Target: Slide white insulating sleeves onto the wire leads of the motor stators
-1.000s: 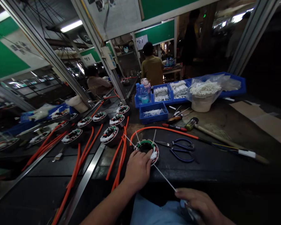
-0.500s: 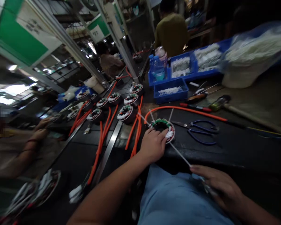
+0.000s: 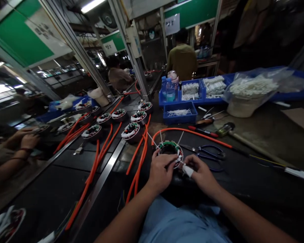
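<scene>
A round wound ring [image 3: 169, 145] with green and white parts stands at the near edge of the dark bench, thin white strips sticking up from its rim. My left hand [image 3: 162, 168] is closed on the ring's near left side, thumb and fingers at the rim. At the ring's right near side is my right hand [image 3: 199, 172], its fingers pinched together, with a white wrap [image 3: 187, 170] on one finger. The thin strip at its fingertips is hard to make out. Blue-handled scissors [image 3: 207, 152] lie just right of the ring.
Several similar rings [image 3: 130, 131] with orange tubes [image 3: 139, 162] fill the left bench. Behind are blue trays [image 3: 179, 118] of white pieces, bottles [image 3: 170, 91] and a bagged bucket [image 3: 245, 101]. A screwdriver [image 3: 205, 122] lies at right. Another person's hands [image 3: 29, 138] work at far left.
My right hand has moved up and left from the end of the stretched white strip to the ring's rim. My left hand stays on the ring. The view has shifted.
</scene>
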Motion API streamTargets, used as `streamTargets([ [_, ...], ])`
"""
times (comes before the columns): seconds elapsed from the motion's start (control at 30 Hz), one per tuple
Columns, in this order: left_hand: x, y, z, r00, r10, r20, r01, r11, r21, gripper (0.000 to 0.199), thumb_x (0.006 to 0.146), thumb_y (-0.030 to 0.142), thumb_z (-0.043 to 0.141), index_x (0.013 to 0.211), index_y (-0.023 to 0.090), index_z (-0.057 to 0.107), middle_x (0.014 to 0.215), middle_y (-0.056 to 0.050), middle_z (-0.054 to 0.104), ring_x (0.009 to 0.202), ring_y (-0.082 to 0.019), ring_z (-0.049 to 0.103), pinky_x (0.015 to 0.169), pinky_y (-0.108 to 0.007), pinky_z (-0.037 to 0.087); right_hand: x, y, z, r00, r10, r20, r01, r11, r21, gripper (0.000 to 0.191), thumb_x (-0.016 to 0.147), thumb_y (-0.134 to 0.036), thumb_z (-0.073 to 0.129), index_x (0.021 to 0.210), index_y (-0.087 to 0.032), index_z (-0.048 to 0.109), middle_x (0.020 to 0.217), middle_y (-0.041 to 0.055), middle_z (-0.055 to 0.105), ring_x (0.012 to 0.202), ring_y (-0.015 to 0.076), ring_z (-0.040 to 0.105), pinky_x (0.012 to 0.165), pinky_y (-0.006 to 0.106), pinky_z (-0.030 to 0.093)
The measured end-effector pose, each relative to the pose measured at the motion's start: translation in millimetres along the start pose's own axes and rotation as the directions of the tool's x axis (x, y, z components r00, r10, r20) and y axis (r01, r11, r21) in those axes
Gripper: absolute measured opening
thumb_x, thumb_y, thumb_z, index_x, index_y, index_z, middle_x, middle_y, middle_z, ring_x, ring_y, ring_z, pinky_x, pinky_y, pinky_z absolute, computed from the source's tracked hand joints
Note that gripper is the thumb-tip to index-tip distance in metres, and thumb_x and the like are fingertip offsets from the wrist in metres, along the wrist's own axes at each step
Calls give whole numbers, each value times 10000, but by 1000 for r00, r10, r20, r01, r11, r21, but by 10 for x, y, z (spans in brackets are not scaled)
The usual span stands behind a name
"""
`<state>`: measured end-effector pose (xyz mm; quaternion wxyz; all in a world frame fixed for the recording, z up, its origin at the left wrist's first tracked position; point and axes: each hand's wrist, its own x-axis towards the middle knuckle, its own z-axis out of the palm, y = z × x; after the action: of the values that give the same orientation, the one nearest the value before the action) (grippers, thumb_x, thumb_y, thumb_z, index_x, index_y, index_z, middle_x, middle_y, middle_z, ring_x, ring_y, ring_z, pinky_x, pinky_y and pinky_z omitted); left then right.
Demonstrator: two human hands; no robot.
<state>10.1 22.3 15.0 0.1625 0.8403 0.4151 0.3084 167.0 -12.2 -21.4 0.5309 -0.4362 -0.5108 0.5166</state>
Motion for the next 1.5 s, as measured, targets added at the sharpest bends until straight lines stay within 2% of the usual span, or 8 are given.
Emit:
streamTargets([
  [0.33,-3,-78,11,983,170,-61,-170,985,6,285,784,81,516,976,251,639,982,-19,694,907,-166,624,985,-455,288,13,31,11,996,83,-42,-75,983,166,317,603,-304,743,758,-206,484,767,-12,576,752,151,581,723,286,453],
  [0.6,3,-73,6,986,156,-52,-156,988,-5,277,796,94,510,985,254,633,993,-13,691,909,-163,615,933,-427,312,253,32,23,999,26,-48,-36,974,-224,238,679,-333,619,664,-200,422,639,-29,523,589,127,495,547,251,392],
  [0.73,1,-66,-9,991,130,-22,-130,991,-2,314,792,86,497,1026,257,616,1004,-10,682,920,-155,603,892,-388,341,235,-140,-88,885,-365,291,430,396,-811,86,788,-203,483,752,-180,557,718,38,570,679,165,465,606,307,304],
  [0.83,11,-49,-49,996,73,49,-77,993,89,314,798,132,504,1087,226,586,998,-39,668,916,-172,586,893,-396,344,192,-224,-128,665,-459,589,653,-24,-757,187,810,-198,436,662,-175,548,639,45,536,639,169,410,584,333,239],
  [0.93,33,-38,-90,990,33,136,-66,967,244,263,823,216,499,1071,212,586,902,-49,659,868,-197,565,878,-426,343,236,-276,-117,532,-496,686,717,-168,-677,256,837,-183,387,627,-176,534,577,35,491,597,164,370,564,338,208],
  [1.1,66,-68,-123,966,131,223,-203,916,345,146,814,211,498,909,193,607,799,-31,632,822,-182,545,899,-408,325,628,-388,-71,680,-483,552,562,-140,-815,172,776,-196,502,609,-171,535,608,44,526,644,174,409,601,335,235],
  [1.3,65,-151,-165,972,135,193,-194,924,330,229,792,326,562,990,214,584,818,-21,644,835,-192,552,958,-425,289,586,-353,-104,846,-248,472,533,419,-735,121,820,-158,472,830,-191,588,810,15,578,731,137,494,633,252,323],
  [1.5,64,-267,-128,971,164,175,-206,945,253,171,816,323,496,770,188,590,739,-35,617,758,-194,527,867,-424,325,490,-293,1,863,-216,457,497,197,-845,65,767,-161,533,719,-181,572,819,28,567,780,173,440,681,302,299],
])
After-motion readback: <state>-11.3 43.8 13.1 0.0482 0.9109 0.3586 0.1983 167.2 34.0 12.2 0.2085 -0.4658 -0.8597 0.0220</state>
